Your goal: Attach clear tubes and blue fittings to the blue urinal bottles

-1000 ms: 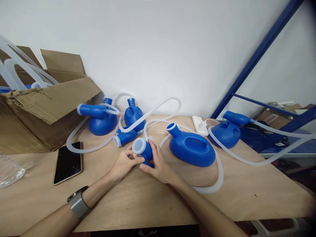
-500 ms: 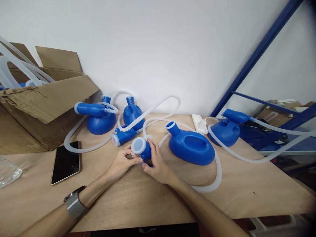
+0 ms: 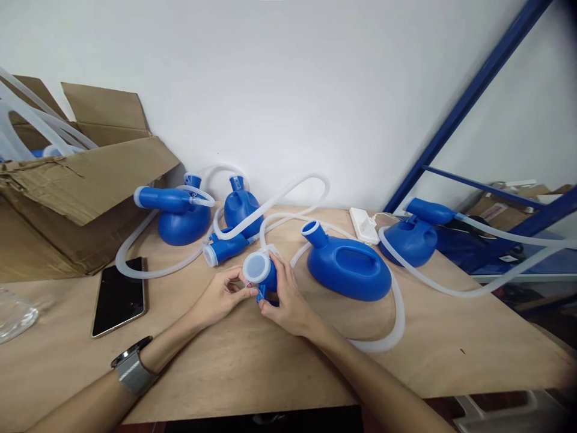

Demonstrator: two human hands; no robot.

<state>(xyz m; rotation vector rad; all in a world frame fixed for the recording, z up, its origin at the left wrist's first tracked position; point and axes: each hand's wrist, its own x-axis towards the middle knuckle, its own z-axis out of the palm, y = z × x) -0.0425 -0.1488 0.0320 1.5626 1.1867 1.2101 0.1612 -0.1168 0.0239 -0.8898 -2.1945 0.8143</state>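
Gripping a capped blue piece (image 3: 269, 281) just left of the handled bottle (image 3: 354, 282), the right hand (image 3: 288, 300) curls around its side, fingers laid over the far flank and thumb tucked low on the near side. The piece's white cap (image 3: 256, 267) faces up and toward the viewer. The left hand (image 3: 225, 296) comes at it from the side away from the handled bottle, palm turned inward, index finger and thumb reaching to the lower edge of the cap; whether they pinch a thin strap there or merely touch the rim is hard to tell. The two hands are near each other, with the piece between them. The left forearm slants up from the lower left, a watch (image 3: 131, 367) with a mesh band at its wrist; the right forearm slants up from the lower right, passing in front of the handled bottle. Both wrists look nearly straight.

The handled bottle rests on the counter (image 3: 270, 373), its open spout tilted up toward the hands. A pale tube (image 3: 399, 313) bends around its right end. Behind it is a white adapter (image 3: 364, 227); well to its left, past the left hand, lies a dark phone (image 3: 119, 294).
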